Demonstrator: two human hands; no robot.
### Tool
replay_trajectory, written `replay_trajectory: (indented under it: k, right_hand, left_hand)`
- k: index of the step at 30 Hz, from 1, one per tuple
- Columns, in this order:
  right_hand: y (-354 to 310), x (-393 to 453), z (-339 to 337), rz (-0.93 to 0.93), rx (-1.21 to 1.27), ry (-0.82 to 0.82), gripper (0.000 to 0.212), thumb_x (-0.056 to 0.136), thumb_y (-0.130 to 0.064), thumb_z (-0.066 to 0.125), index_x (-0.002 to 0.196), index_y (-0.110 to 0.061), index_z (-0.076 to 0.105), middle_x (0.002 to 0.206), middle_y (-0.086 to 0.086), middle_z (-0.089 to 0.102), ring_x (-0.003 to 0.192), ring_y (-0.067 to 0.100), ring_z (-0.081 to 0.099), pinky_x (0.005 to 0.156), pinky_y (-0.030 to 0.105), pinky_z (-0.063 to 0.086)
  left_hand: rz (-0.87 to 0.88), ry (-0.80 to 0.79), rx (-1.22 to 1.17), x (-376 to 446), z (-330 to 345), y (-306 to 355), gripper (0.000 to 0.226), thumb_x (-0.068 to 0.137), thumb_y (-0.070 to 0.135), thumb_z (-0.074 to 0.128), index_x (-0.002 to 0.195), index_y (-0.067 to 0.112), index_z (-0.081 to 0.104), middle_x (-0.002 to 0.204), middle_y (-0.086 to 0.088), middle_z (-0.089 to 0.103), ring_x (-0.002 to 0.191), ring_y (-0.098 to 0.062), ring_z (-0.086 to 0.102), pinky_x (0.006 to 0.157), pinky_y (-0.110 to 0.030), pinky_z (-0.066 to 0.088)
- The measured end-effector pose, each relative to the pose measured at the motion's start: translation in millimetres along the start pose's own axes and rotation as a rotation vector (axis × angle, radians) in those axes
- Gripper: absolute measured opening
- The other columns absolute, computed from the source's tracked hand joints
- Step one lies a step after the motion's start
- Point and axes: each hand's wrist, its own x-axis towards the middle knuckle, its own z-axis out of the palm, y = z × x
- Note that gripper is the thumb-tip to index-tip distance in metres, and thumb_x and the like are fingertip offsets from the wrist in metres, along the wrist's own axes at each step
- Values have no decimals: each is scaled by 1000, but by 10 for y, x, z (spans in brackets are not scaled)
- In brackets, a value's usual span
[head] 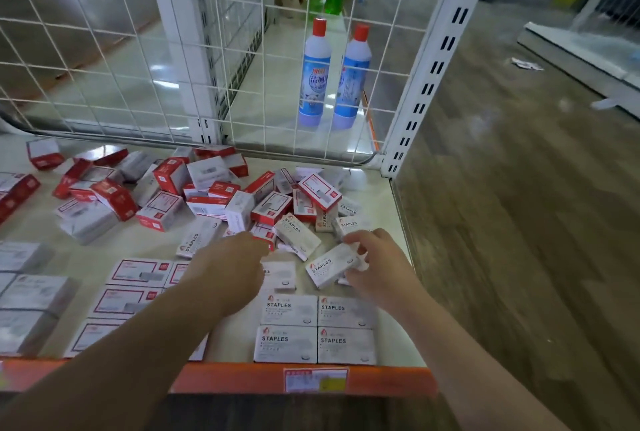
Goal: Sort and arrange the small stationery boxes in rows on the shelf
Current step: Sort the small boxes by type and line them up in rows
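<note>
Staples boxes (287, 326): white, some red-edged.

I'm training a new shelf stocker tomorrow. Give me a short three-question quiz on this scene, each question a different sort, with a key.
1. True or false: the right hand holds a white STAPLES box.
2. How many white boxes lie flat in the neat block at the shelf's front edge? A) two B) four C) six
3. Fill in: the two bottles behind the wire grid have ___ caps.

Key: 1 true; 2 B; 3 red.
</note>
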Motion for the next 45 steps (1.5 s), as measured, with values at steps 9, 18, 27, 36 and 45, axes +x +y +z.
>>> replay_trajectory:
  k: [9,18,27,36,45]
  right_hand:
    - [23,64,102,-33,-132,-19,54,75,-12,71,126,-20,54,115,5,49,108,23,47,89,29,42]
    - [16,105,13,-32,-142,-119,55,76,-16,75,125,-19,49,113,4,50,100,21,52,79,25,41]
    - [15,-125,-4,-13,14,48,42,73,-14,76,99,-22,44,95,-6,46,73,3,43,59,12,34]
    - [-150,-383,-78,-44,242,94,41,71,-10,78,87,-28,44,93,-7,58,79,5,52,57,11,43]
    - [-224,-506,4,-53,348,17,46,76,-3,72,90,-36,42,87,-12,58,78,1,56,62,7,46]
  left_hand:
    - [121,118,-152,4,163,32,33,94,22,42,125,28,53,129,9,50,117,-11,48,97,-29,40]
    - [220,64,-119,-40,315,193,30,95,28,40,120,22,56,122,7,47,105,-11,50,85,-26,45]
    - [33,90,-396,-33,266,257,31,94,25,46,124,23,54,124,4,54,109,-12,50,89,-27,40]
    - [-132,74,-959,-170,251,300,26,95,24,48,117,25,62,89,10,64,81,-7,60,63,-19,47]
    - [-86,104,-1058,-359,303,253,21,90,13,57,110,16,65,102,4,68,87,-6,62,66,-11,50]
